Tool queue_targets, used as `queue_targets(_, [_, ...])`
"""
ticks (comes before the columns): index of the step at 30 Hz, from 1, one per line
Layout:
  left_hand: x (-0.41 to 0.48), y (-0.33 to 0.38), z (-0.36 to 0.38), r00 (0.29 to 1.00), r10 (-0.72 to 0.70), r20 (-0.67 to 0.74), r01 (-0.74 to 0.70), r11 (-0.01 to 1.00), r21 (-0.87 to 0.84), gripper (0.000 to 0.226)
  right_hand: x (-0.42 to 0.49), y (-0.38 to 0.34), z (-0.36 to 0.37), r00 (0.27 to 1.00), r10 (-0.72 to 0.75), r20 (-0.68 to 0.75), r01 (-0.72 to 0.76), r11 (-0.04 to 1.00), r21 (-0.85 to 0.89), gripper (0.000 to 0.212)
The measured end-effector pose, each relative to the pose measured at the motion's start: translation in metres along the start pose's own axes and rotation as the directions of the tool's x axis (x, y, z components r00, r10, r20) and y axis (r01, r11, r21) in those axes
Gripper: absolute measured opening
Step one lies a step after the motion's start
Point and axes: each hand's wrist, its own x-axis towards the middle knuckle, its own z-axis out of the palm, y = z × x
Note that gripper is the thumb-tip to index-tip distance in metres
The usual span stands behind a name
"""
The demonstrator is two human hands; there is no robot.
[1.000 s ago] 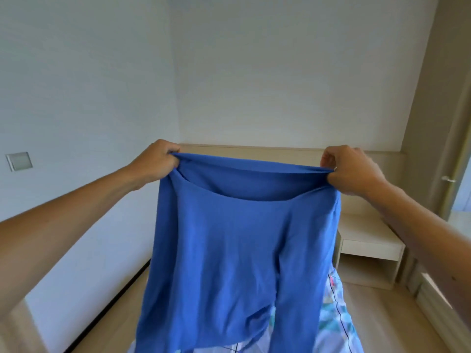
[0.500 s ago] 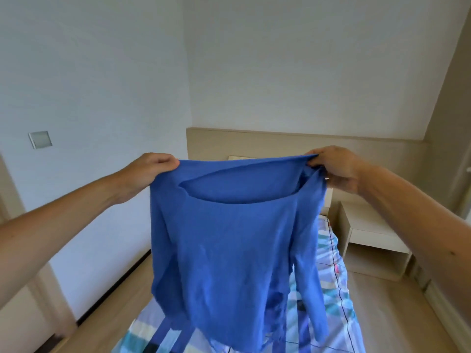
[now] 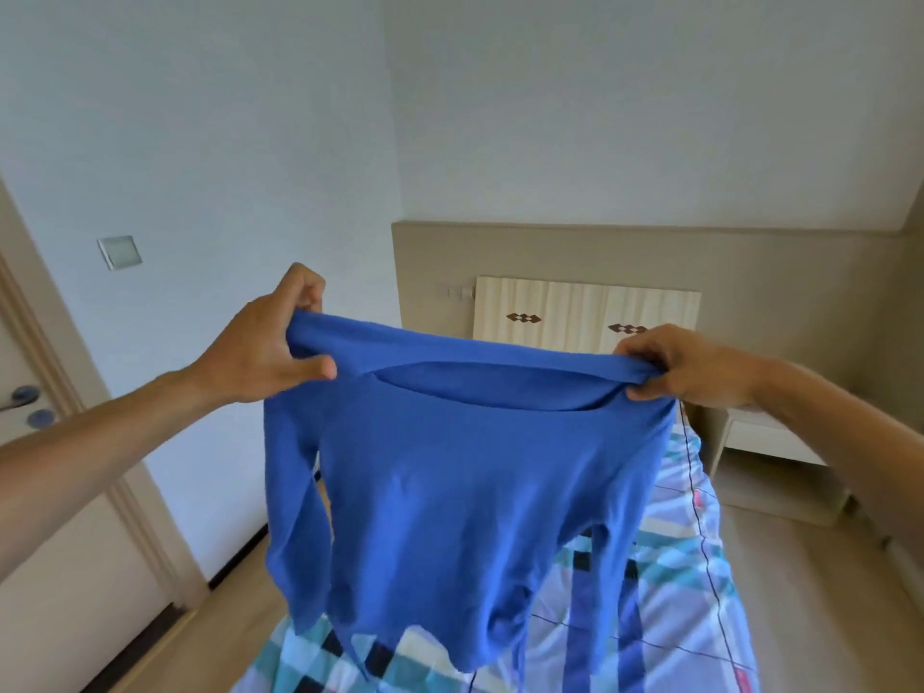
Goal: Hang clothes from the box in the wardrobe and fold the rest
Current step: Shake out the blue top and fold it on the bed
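Head view: blue long-sleeved top (image 3: 465, 482) held up in the air at chest height, spread out between both hands, neck opening up and facing the camera. Left hand (image 3: 265, 350) has its grip clamped on the top's left shoulder edge, fingers curled over the fabric and one digit lying across the front. Right hand (image 3: 685, 367) has its grip clamped on the right shoulder edge, fabric bunched under the curled fingers. Body and both sleeves hang down loose, the hem just above the bed (image 3: 675, 592); can't tell if it touches. The bed has a blue, teal and white checked cover. Cream pillow (image 3: 585, 312) with dark diamond marks stands against the beige headboard (image 3: 550, 252) behind the top. Pale nightstand (image 3: 770, 442) right of the bed, under the right forearm. Door (image 3: 50, 492) with handle (image 3: 20, 395) at the left edge, wall switch (image 3: 119, 252) on the white wall beside it. Wood floor (image 3: 810, 617) on both sides of the bed.
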Motion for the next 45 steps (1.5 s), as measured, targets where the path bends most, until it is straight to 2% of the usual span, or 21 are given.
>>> queue_targets(1, [-0.004,-0.005,0.000,0.997,0.055,0.053,-0.063,0.987,0.145,0.057,0.003,0.005,0.005,0.998,0.008,-0.062,-0.007,1.000,0.016,0.015])
queue_targets(2, [-0.008,-0.011,0.001,0.984,0.150,0.098,-0.172,0.943,0.284,0.052,0.006,0.009,0.008,0.993,0.018,-0.118,-0.014,0.999,0.037,0.011])
queue_targets(3, [-0.011,-0.021,0.001,0.952,0.269,0.147,-0.306,0.868,0.390,0.037,0.008,0.010,0.013,0.985,0.026,-0.168,-0.014,0.997,0.070,0.009])
queue_targets(4, [-0.014,-0.031,0.001,0.913,0.364,0.187,-0.409,0.796,0.447,0.028,0.010,0.010,0.019,0.977,0.024,-0.211,-0.001,0.994,0.110,0.010])
queue_targets(5, [-0.015,-0.044,0.001,0.881,0.434,0.187,-0.468,0.746,0.474,0.032,0.011,0.008,0.025,0.969,0.022,-0.245,0.017,0.987,0.157,0.013])
queue_targets(6, [-0.014,-0.058,0.002,0.870,0.467,0.160,-0.484,0.743,0.462,0.034,0.013,0.005,0.032,0.961,0.028,-0.276,0.033,0.977,0.212,0.017])
queue_targets(9, [-0.008,-0.099,0.003,0.930,0.365,0.025,-0.355,0.883,0.308,0.029,0.023,-0.004,0.055,0.941,0.048,-0.336,0.069,0.942,0.327,0.029])
queue_targets(13, [0.003,-0.144,0.017,0.992,0.121,0.039,-0.121,0.993,-0.005,0.035,0.037,-0.018,0.085,0.923,-0.009,-0.385,0.087,0.979,0.186,0.068])
queue_targets(16, [0.000,-0.166,0.036,0.989,-0.060,0.132,0.098,0.946,-0.308,0.039,0.042,-0.025,0.112,0.884,-0.056,-0.463,0.076,0.997,0.025,0.075])
queue_targets(17, [-0.002,-0.171,0.042,0.982,-0.103,0.157,0.158,0.904,-0.397,0.039,0.044,-0.027,0.121,0.876,-0.039,-0.481,0.065,0.997,0.037,0.076])
queue_targets(19, [-0.010,-0.178,0.055,0.974,-0.145,0.176,0.210,0.871,-0.444,0.042,0.044,-0.023,0.145,0.862,0.077,-0.502,0.026,0.981,0.194,0.077])
queue_targets(21, [-0.020,-0.183,0.067,0.978,-0.104,0.182,0.173,0.888,-0.426,0.042,0.038,-0.024,0.170,0.861,0.211,-0.462,-0.041,0.936,0.350,0.067])
queue_targets(24, [-0.038,-0.186,0.079,0.980,-0.048,0.193,0.126,0.899,-0.420,0.036,0.022,-0.026,0.202,0.893,0.299,-0.335,-0.102,0.862,0.497,0.056])
queue_targets(27, [-0.061,-0.187,0.085,0.972,0.009,0.234,0.083,0.921,-0.381,0.035,0.002,-0.023,0.220,0.939,0.284,-0.192,-0.172,0.875,0.453,0.064])
queue_targets(30, [-0.088,-0.194,0.089,0.949,0.059,0.310,0.058,0.932,-0.357,0.040,-0.017,-0.017,0.229,0.966,0.234,0.106,-0.256,0.838,0.482,0.038])
queue_targets(33, [-0.112,-0.205,0.099,0.919,0.084,0.386,0.052,0.943,-0.328,0.049,-0.023,-0.009,0.236,0.924,0.215,0.317,-0.339,0.846,0.411,0.025])
queue_targets(37, [-0.122,-0.216,0.119,0.899,0.027,0.438,0.123,0.943,-0.310,0.039,-0.004,0.016,0.249,0.911,0.254,0.325,-0.386,0.805,0.451,0.036])
queue_targets(40, [-0.113,-0.235,0.154,0.896,-0.026,0.444,0.175,0.938,-0.299,0.034,0.024,0.049,0.277,0.896,0.352,0.272,-0.445,0.735,0.512,0.063])
queue_targets(42, [-0.106,-0.256,0.197,0.885,-0.078,0.460,0.219,0.940,-0.263,0.036,0.051,0.080,0.304,0.868,0.417,0.270,-0.496,0.718,0.488,0.074])
queue_targets(45, [-0.106,-0.307,0.282,0.857,-0.110,0.503,0.249,0.943,-0.218,0.039,0.095,0.148,0.362,0.837,0.502,0.218,-0.541,0.697,0.471,0.078])
